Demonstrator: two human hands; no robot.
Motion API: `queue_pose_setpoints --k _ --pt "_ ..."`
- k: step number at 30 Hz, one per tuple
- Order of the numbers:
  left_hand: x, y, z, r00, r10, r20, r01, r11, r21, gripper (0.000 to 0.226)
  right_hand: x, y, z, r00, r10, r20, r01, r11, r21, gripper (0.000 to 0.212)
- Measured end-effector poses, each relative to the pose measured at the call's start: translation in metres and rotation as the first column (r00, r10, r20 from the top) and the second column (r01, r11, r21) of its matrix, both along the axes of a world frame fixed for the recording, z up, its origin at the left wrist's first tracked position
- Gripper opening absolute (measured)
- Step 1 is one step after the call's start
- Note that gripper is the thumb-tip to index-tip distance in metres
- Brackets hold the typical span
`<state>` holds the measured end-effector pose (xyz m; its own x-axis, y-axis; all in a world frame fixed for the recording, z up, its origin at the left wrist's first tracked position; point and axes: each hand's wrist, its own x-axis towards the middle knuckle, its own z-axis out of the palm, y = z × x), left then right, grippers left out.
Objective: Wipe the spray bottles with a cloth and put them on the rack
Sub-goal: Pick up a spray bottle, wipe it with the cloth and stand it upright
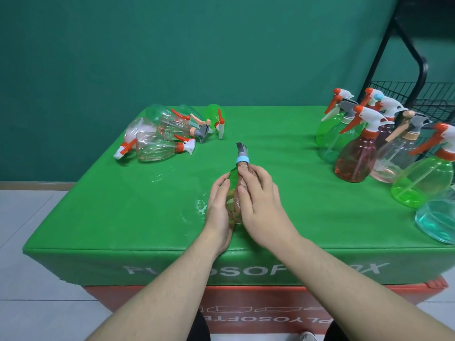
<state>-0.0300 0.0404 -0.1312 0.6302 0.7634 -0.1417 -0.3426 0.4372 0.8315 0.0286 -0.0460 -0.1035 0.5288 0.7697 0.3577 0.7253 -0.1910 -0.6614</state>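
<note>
- I see the green spray bottle [232, 190] lying between my two hands at the middle of the desk [283, 153], its long axis running away from me, grey nozzle pointing toward the far wall.
- My left hand [218, 205] cups the bottle's left flank near the base, fingers curled round it.
- My right hand [256, 193] presses a brownish cloth [242, 179] onto the bottle's right side and neck, fingers bent over both.
- The rack [413, 94], black wire, stands beyond the desk's far right corner, so my right hand is the nearer one for the carry; I judge the bottle must go right and away from me.
- An upright cluster of bottles [369, 143] stands between the bottle and the rack; a lying pile [162, 134] sits far left.
- The desk is a green padded box; the wall behind it is dark green, the floor pale.
</note>
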Motion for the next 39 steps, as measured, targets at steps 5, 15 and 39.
queue_pose_setpoints --k 5,15,39 --pt "-0.001 0.0 0.0 0.999 0.037 -0.036 -0.037 0.999 -0.01 0.033 -0.004 -0.008 -0.011 0.99 0.068 0.123 -0.069 0.998 0.003 0.057" --pt "-0.005 -0.001 0.008 0.995 0.045 0.086 -0.044 0.999 -0.018 0.062 -0.004 -0.032 -0.036 0.965 0.143 0.22 -0.155 0.987 0.035 0.049" --pt "-0.001 0.007 -0.008 0.992 -0.124 0.008 0.124 0.991 0.043 0.055 0.034 0.03 0.016 0.986 0.052 -0.156 -0.047 0.998 0.037 0.038"
